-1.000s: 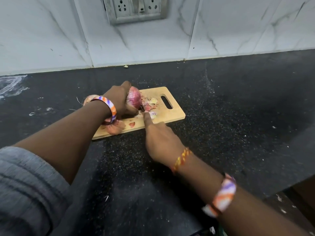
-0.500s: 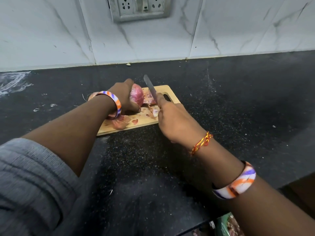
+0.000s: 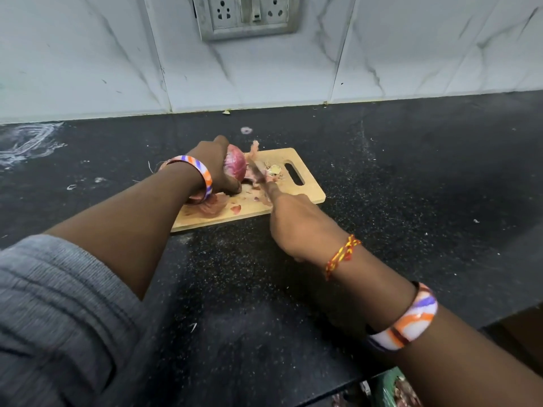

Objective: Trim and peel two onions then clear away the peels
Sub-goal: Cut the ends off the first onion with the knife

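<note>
A red onion (image 3: 236, 165) stands on the wooden cutting board (image 3: 305, 195), and my left hand (image 3: 214, 168) grips it from the left side. My right hand (image 3: 296, 221) holds a knife (image 3: 258, 174) with the index finger laid along its back. The blurred blade lies low against the onion's right side. Loose peels (image 3: 213, 205) and a cut end piece (image 3: 274, 170) lie on the board. A second onion (image 3: 164, 164) is mostly hidden behind my left wrist.
The board lies on a black speckled counter (image 3: 411, 186) against a white marble-tiled wall with a socket panel (image 3: 248, 16). A small onion scrap (image 3: 246, 130) lies behind the board. The counter's front edge runs at the lower right.
The knife was lifted with its blade pointing up half a second ago; now it has come back down against the onion's right side. My left hand has kept its hold.
</note>
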`<state>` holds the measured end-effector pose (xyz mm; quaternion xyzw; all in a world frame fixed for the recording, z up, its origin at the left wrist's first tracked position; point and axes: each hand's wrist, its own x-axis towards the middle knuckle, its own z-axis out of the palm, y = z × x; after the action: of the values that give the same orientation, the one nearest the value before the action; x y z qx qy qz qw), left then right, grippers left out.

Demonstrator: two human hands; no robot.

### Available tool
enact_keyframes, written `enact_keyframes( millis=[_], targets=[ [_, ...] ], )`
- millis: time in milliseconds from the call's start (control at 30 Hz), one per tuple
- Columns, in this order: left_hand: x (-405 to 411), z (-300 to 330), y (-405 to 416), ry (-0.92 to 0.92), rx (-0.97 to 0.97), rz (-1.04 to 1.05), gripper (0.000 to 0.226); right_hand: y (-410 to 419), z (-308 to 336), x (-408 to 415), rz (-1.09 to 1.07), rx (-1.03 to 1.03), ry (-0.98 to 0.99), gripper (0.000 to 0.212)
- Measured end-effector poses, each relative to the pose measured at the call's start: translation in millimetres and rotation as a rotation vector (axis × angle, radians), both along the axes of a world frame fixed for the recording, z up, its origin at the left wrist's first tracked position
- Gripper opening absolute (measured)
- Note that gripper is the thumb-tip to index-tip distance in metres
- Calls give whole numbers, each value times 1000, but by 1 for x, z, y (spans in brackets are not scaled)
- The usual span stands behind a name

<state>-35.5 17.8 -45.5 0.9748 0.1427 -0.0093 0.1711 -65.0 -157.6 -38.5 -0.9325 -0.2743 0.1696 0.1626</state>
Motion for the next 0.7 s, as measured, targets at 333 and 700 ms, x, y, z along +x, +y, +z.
enact_keyframes(
  millis=[333,700],
  targets=[
    [-1,-4,-21,-58,63,117,71,12,-11,12,-15,127,57,60],
    [0,1,-19,-20,8,120,72,18,-13,14,46,14,-17,68]
  ],
)
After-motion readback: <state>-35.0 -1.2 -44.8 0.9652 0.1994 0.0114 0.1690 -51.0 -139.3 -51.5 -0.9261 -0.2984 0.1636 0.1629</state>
